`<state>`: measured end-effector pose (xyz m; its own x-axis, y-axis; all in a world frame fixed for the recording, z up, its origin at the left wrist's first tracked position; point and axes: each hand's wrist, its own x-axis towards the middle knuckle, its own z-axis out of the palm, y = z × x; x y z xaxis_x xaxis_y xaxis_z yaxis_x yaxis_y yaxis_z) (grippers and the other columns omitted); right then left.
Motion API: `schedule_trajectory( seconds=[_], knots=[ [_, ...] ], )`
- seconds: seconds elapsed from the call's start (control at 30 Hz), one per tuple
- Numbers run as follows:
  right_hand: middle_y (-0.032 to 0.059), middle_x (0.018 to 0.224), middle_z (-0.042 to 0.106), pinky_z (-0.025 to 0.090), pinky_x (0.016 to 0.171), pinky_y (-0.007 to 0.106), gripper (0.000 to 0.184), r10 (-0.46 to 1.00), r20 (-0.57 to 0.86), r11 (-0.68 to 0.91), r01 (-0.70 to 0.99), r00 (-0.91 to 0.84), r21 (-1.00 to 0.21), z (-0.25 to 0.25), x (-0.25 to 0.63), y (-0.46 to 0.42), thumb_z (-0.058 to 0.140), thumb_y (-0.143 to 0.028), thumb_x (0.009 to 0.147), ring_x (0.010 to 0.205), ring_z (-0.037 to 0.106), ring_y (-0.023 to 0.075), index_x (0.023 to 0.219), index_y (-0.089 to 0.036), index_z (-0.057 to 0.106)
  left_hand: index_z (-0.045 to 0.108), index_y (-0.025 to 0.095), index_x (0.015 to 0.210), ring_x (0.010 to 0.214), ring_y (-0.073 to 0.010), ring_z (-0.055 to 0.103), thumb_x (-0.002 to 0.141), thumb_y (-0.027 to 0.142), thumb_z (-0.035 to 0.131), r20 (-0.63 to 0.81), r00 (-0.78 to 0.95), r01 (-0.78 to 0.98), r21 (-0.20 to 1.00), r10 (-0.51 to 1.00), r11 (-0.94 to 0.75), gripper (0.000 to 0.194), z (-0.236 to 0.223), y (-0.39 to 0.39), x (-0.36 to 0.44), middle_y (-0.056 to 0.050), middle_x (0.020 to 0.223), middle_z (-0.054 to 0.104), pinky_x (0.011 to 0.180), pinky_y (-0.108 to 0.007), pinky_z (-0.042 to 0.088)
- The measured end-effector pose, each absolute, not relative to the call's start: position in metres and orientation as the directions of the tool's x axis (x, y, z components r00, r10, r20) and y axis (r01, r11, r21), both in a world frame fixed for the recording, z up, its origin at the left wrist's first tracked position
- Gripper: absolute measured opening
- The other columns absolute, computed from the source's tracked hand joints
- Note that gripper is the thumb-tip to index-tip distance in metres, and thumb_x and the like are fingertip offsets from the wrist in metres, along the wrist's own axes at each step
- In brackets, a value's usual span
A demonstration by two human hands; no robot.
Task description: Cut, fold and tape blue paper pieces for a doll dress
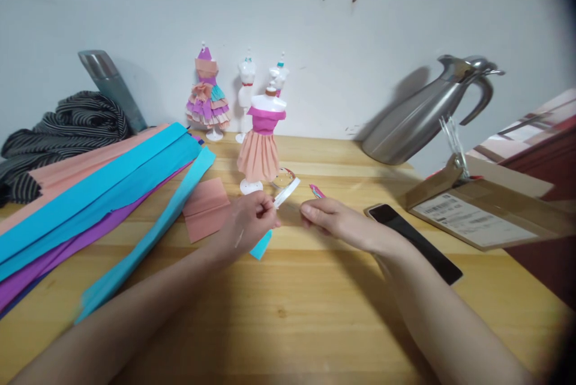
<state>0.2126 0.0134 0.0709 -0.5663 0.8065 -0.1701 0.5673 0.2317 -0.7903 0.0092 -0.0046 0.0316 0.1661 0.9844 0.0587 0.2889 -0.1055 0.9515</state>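
Note:
My left hand (252,222) is closed in a pinch on a narrow white thing (287,192) that looks like a tape roll seen edge-on. Facing it, my right hand (333,220) has its thumb and fingers pressed together; what they hold, if anything, is too faint to make out. Just behind the hands stands a small dress-form mannequin (269,102) in a magenta top (264,120) and a pleated peach paper skirt (258,157). A blue paper piece (261,246) lies below my left hand, and a peach paper sheet (207,208) to its left. A pink-tipped item (316,191) shows beyond my right hand.
Long crepe paper strips (103,193) cover the left, beside striped cloth (67,127) and a bottle (110,85). A dressed mannequin (207,94) and two white ones stand near the wall. At right are a phone (414,241), a cardboard box (486,205) and a steel jug (418,112).

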Motion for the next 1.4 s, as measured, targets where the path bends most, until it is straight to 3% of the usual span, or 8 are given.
schedule_trajectory(
  seconds=[0.3,0.6,0.8,0.9,1.0,1.1,1.2,1.4],
  knots=[
    [0.0031,0.069,0.064,0.034,0.054,0.025,0.011,0.789,-0.269,0.375,0.779,-0.553,-0.502,0.053,0.205,0.01,0.07,-0.025,0.07,0.057,0.05,0.0137,0.073,-0.018,0.062,0.043,0.02,0.062,0.075,-0.0154,0.059,0.072,0.007,0.047,0.375,0.483,0.433,0.683,0.791,-0.589,0.017,0.023,0.001,0.004,-0.004,0.078,0.062,0.067,-0.026,0.044],
    [0.0018,0.071,0.061,0.029,0.054,0.024,0.019,0.688,-0.37,0.481,0.774,-0.624,-0.411,0.09,0.206,-0.008,0.075,-0.026,0.065,0.061,0.05,0.0148,0.076,-0.019,0.061,0.044,0.02,0.063,0.098,-0.022,0.064,0.075,0.007,0.045,0.321,0.482,0.421,0.731,0.815,-0.537,0.018,0.031,-0.002,0.003,-0.006,0.084,0.068,0.073,-0.027,0.047],
    [-0.0017,0.078,0.053,0.037,0.062,0.024,0.034,0.685,-0.23,0.45,0.649,-0.691,-0.613,0.09,0.229,0.017,0.073,-0.024,0.064,0.067,0.044,0.0122,0.093,-0.017,0.057,0.05,0.019,0.065,0.111,-0.0239,0.061,0.078,0.012,0.049,0.218,0.573,0.319,0.829,0.79,-0.46,0.015,0.03,-0.002,0.009,-0.009,0.086,0.07,0.073,-0.026,0.049],
    [-0.001,0.082,0.053,0.038,0.064,0.024,0.039,0.635,-0.241,0.394,0.577,-0.734,-0.716,0.074,0.236,0.032,0.067,-0.026,0.071,0.069,0.045,0.012,0.108,-0.016,0.059,0.051,0.018,0.064,0.081,-0.0159,0.066,0.076,0.012,0.051,0.11,0.606,0.306,0.882,0.788,-0.359,0.013,0.033,-0.003,0.009,-0.006,0.081,0.069,0.055,-0.019,0.043],
    [-0.0023,0.072,0.051,0.036,0.063,0.025,0.019,0.665,-0.233,0.36,0.578,-0.71,-0.732,0.063,0.236,0.04,0.059,-0.026,0.077,0.066,0.043,0.0117,0.092,-0.016,0.065,0.049,0.016,0.063,0.052,-0.0057,0.052,0.073,0.015,0.052,0.059,0.534,0.245,0.944,0.843,-0.222,0.011,0.038,-0.004,0.009,-0.004,0.085,0.068,0.045,-0.016,0.035],
    [-0.0026,0.063,0.047,0.035,0.059,0.026,0.019,0.781,-0.141,0.273,0.537,-0.608,-0.798,0.065,0.228,0.036,0.059,-0.033,0.078,0.061,0.041,0.0114,0.074,-0.015,0.064,0.051,0.017,0.066,0.041,-0.0041,0.04,0.072,0.023,0.055,-0.038,0.44,0.17,0.984,0.897,-0.042,0.01,0.045,-0.005,0.01,0.003,0.056,0.057,0.041,-0.016,0.029],
    [-0.0019,0.063,0.048,0.037,0.059,0.027,0.022,0.891,0.074,0.253,0.356,-0.447,-0.9,0.076,0.214,0.019,0.066,-0.037,0.075,0.061,0.043,0.0121,0.081,-0.016,0.066,0.052,0.017,0.066,0.035,-0.0041,0.035,0.068,0.026,0.054,-0.112,0.402,0.106,0.991,0.909,0.076,0.009,0.057,-0.008,0.011,0.009,0.04,0.043,0.037,-0.015,0.023],
    [0.0031,0.074,0.061,0.041,0.063,0.03,0.017,0.862,0.199,0.355,0.278,-0.466,-0.892,0.096,0.191,-0.015,0.072,-0.031,0.074,0.065,0.052,0.0147,0.086,-0.019,0.07,0.05,0.017,0.06,0.034,-0.0031,0.033,0.064,0.025,0.056,-0.121,0.399,0.02,0.992,0.909,0.123,0.01,0.073,-0.019,0.015,0.01,0.038,0.041,0.037,-0.016,0.025]
  ],
)
